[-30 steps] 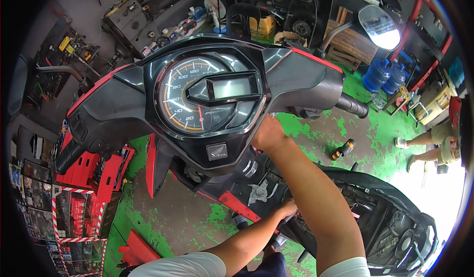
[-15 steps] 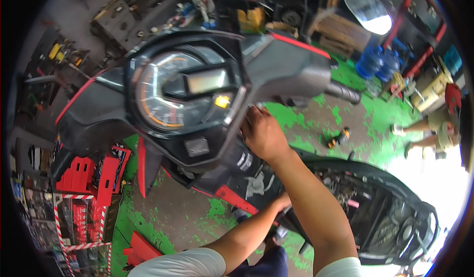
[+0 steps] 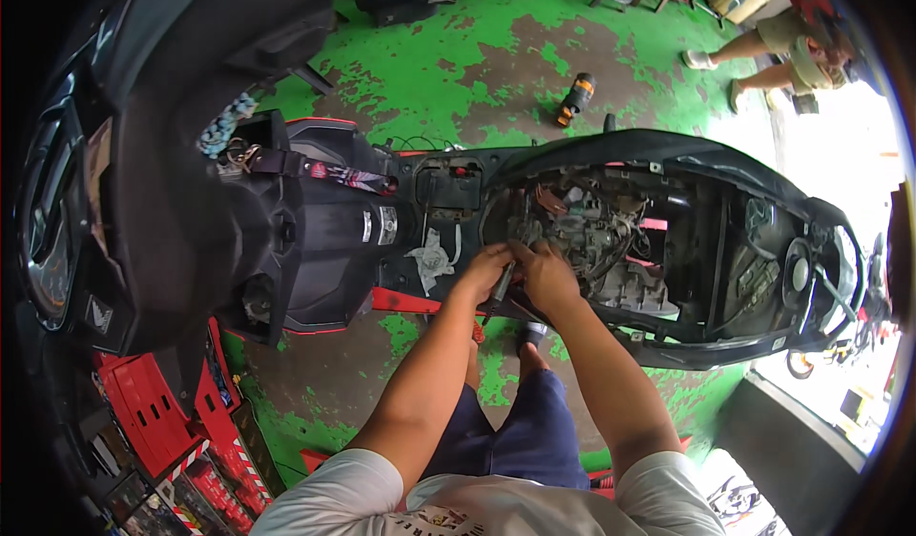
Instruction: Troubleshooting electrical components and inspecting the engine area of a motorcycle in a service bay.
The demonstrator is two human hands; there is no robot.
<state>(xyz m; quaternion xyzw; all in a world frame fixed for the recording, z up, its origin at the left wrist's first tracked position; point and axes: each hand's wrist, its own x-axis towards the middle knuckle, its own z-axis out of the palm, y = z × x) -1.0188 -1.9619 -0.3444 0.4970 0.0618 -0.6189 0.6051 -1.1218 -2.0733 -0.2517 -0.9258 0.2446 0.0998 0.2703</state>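
Note:
A scooter with its seat area open lies across the view, its bare engine (image 3: 582, 211) showing inside the dark body frame (image 3: 611, 145). At the front lower edge of that opening, my left hand (image 3: 485, 271) is closed with its fingertips pinched. A dark, slim, elongated piece (image 3: 500, 290) hangs between the hands, its upper end hidden by fingers. My right hand (image 3: 549, 278) is closed beside the left, fingertips nearly touching it; what it grips is hidden. A grey metal bracket-like piece (image 3: 434, 257) lies on the footboard, left of my hands.
Keys on a lanyard (image 3: 343, 177) hang at the scooter's front. A black-and-orange cylindrical object (image 3: 575, 100) is on the green, worn floor. Red tool trays (image 3: 143, 393) stand at lower left. Another person's legs (image 3: 754, 49) show at upper right.
My view has swung from the dashboard toward the engine opening. My right hand has left the spot beside the instrument panel; both hands are now together at the opening's front edge.

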